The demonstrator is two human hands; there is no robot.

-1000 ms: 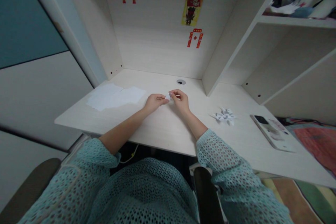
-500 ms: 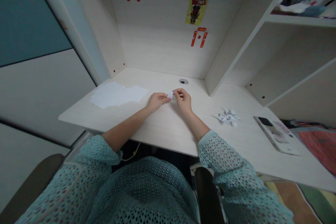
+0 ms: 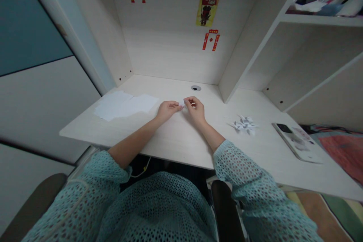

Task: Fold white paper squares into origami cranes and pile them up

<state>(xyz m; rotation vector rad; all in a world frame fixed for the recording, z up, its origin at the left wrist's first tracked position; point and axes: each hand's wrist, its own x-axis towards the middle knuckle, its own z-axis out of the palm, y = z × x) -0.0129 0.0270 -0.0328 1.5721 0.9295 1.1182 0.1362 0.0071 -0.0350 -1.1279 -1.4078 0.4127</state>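
Between my two hands, over the middle of the desk, is a small piece of white paper, mostly covered by fingers. My left hand pinches it from the left with thumb and fingers closed. My right hand has its thumb and forefinger pinched at the paper's right side, the other fingers curled. How the paper is folded cannot be made out. Off to the right lies a cluster of small folded white paper pieces. White paper sheets lie spread and overlapping on the left.
A phone lies on the right part of the white desk. Behind the hands is a round cable hole. An upright panel rises at the back right. A chair armrest stands below the desk's front edge.
The fingers of both hands have closed in, and less of the small paper shows between them. The whole view has shifted slightly; the sheets, paper cluster and phone stay in place.
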